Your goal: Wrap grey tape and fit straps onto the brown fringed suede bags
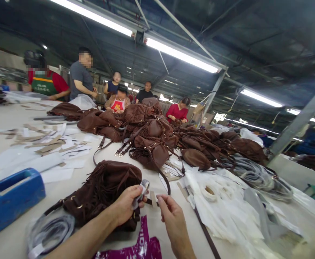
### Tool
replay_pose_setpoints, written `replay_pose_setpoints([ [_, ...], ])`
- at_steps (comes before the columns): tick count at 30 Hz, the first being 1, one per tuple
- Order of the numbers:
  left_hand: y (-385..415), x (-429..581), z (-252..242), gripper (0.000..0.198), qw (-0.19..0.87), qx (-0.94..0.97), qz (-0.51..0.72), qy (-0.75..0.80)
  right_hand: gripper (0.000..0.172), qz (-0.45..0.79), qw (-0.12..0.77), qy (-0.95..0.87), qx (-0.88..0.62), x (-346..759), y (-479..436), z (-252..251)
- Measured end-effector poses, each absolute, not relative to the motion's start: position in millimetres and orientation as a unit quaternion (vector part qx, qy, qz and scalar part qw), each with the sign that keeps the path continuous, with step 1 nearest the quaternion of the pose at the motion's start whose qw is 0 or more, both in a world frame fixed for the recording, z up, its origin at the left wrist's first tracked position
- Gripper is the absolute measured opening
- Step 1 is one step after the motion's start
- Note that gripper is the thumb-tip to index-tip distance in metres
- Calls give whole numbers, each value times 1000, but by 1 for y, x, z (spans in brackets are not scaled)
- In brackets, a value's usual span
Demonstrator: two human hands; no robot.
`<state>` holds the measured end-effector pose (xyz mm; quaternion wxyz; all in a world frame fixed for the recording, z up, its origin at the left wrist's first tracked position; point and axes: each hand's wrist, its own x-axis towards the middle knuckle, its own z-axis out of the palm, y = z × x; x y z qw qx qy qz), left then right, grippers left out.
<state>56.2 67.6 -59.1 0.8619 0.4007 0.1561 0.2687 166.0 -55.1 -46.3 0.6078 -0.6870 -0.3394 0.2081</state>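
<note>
A dark brown fringed bag [116, 176] lies on the white table in front of me. My left hand [129, 203] is closed around a small bundle in greyish clear plastic wrap [144, 185], beside the bag's right edge. From there a short piece of dark brown strap [149, 201] runs toward my right hand [175, 221]. The right thumb and forefinger pinch the strap's end; the other fingers are curled. Another strap coil wrapped in clear plastic [56, 228] rests at the bag's lower left. A purple printed plastic bag [143, 239] lies below my hands.
A blue tape dispenser [14, 201] stands at left, near scattered paper strips [52, 144]. Brown bags [152, 129] are heaped ahead. White plastic sheets [224, 208] with a tape roll [209, 193] and wrapped straps [256, 176] lie at right. Several people work beyond the heap.
</note>
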Motion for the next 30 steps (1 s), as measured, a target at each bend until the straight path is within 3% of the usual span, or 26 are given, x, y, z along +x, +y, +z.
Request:
replay_pose_setpoints([
  [6,68,53,-62,32,880,389,228,147,36,192,617,-381,-661,162,-41,-42],
  [14,68,55,-64,27,882,383,238,136,31,256,609,-392,-640,158,-36,-40],
  [19,64,56,-60,33,883,388,231,131,36,170,590,-432,-661,160,-46,-38],
  [25,62,54,-57,34,881,389,233,139,55,215,593,-430,-646,166,-46,-42],
  [28,61,53,-56,35,883,383,232,138,44,185,580,-445,-657,164,-44,-41],
  [30,61,53,-56,37,884,380,236,139,35,85,591,-414,-688,161,-45,-38],
])
